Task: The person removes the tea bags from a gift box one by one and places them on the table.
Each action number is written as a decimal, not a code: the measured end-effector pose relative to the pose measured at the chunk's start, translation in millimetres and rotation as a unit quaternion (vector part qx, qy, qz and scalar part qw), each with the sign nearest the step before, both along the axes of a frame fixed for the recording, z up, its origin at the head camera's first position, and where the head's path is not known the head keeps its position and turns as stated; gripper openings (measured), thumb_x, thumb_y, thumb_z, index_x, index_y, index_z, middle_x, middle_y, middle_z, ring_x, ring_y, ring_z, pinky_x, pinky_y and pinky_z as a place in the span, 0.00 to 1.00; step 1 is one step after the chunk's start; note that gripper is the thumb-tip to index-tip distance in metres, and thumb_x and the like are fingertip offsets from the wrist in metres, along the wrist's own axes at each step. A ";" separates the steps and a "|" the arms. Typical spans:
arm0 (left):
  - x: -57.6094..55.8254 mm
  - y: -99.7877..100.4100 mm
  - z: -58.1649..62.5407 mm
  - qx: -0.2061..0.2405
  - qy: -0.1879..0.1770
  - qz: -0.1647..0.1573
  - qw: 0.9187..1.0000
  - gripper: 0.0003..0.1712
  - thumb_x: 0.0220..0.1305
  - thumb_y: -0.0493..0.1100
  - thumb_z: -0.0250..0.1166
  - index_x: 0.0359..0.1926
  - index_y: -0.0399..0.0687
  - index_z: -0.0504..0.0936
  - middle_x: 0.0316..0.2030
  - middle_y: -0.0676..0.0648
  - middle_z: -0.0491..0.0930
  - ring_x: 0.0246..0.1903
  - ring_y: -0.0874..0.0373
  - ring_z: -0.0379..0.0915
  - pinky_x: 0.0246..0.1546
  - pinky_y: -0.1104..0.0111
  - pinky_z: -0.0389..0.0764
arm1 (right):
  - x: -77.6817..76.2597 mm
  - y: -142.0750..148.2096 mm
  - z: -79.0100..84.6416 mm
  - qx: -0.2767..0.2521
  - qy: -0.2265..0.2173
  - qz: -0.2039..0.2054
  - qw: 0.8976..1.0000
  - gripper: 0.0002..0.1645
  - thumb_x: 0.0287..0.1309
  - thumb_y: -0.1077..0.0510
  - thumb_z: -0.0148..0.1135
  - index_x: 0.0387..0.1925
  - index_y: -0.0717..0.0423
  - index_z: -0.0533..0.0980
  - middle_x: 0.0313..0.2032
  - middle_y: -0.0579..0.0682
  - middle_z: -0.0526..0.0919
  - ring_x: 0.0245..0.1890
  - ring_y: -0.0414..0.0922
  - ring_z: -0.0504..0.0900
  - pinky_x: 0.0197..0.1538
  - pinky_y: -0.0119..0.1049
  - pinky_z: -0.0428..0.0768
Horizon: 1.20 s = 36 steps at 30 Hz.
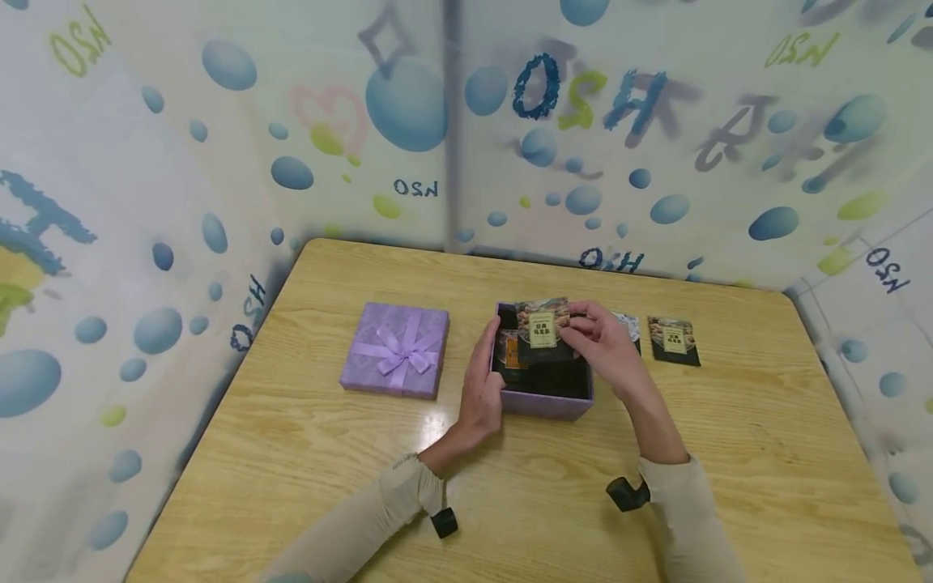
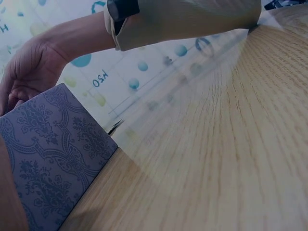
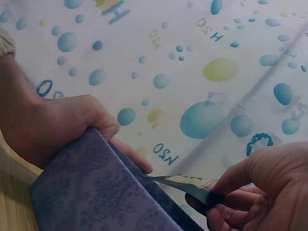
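A purple gift box (image 1: 547,405) stands without its lid on the table, and dark packets with an orange label (image 1: 513,354) show inside. My left hand (image 1: 481,397) holds the box at its left side, fingers along the wall and thumb at the near corner. Just over the box, my right hand (image 1: 608,344) pinches a dark tea packet (image 1: 545,336) with a pale yellow label by its right edge. In the right wrist view the packet (image 3: 190,182) is seen nearly edge-on between thumb and fingers, close to the box rim.
Left of the box lies the purple lid (image 1: 397,350), topped with a ribbon bow. On the right, another tea packet (image 1: 674,340) lies flat, and a silvery packet (image 1: 629,325) is partly hidden behind my right hand. Patterned wall sheets surround the wooden table (image 1: 539,502).
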<state>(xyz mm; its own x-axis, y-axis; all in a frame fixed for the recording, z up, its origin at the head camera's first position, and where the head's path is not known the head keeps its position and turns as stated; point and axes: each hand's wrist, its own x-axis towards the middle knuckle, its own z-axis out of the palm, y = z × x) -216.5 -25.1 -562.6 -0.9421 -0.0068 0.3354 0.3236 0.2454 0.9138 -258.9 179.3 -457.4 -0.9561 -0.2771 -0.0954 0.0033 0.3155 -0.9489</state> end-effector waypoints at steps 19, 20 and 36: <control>-0.4 2.2 -1.6 -0.001 -0.005 -0.002 1.000 0.52 0.54 0.31 0.39 0.84 0.53 0.53 0.82 0.51 0.54 0.80 0.58 0.46 0.77 0.51 0.54 | -6.0 13.2 -0.8 -0.019 -0.004 -0.069 0.997 0.19 0.73 0.59 0.60 0.57 0.69 0.78 0.33 0.32 0.87 0.30 0.38 0.78 0.38 0.32 0.80; -0.4 2.1 -1.6 -0.001 -0.005 -0.003 1.000 0.52 0.54 0.31 0.39 0.84 0.53 0.53 0.82 0.51 0.54 0.80 0.59 0.46 0.77 0.51 0.54 | -6.1 14.3 0.2 -0.021 -0.003 -0.072 0.997 0.19 0.73 0.59 0.60 0.56 0.69 0.78 0.33 0.32 0.87 0.30 0.38 0.78 0.38 0.32 0.80; 1.3 1.3 1.1 0.003 0.006 -0.001 1.000 0.51 0.55 0.30 0.39 0.84 0.53 0.52 0.82 0.51 0.53 0.81 0.53 0.46 0.75 0.47 0.55 | -12.1 30.8 5.4 -0.021 0.003 -0.102 0.995 0.15 0.75 0.56 0.57 0.53 0.65 0.75 0.33 0.30 0.83 0.37 0.35 0.75 0.42 0.30 0.75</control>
